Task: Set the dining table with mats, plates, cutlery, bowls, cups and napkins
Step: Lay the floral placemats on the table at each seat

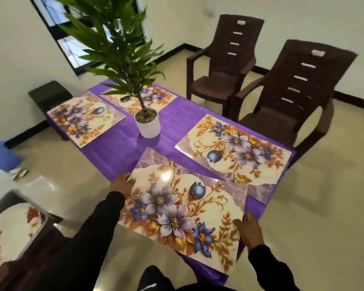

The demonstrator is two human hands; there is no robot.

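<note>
At the near end of the table, both hands grip the nearest mat (183, 208). Left hand (122, 184) is closed on its left edge near the far corner, fingers curled around the edge. Right hand (249, 229) pinches the right edge near the near corner. Both sleeves are dark. That mat sits skewed on the purple tablecloth (118, 152); its near-left part overhangs the table edge, and its far-right corner touches or slightly overlaps the right mat (235, 150); cannot tell which.

Four floral mats total: the held one, the right mat lying flat, a left mat (86, 118) lying flat, and a far mat (141, 97) partly hidden behind the plant.

Containers: white pot (148, 124) stands upright mid-table between the mats, touching none of them. It holds a leafy green plant (116, 38) on a thin stem, with a speckled filling at the pot's top, possibly gravel.

Off the table, lower left: a floral plate (11, 229) with red flowers rests on a dark surface, blurred. A blue object (0, 154) sits on the floor at far left; too cropped to identify.

Two brown plastic chairs (288, 97) stand to the right of the table, both empty. A dark stool (48, 95) sits at the far-left corner.
</note>
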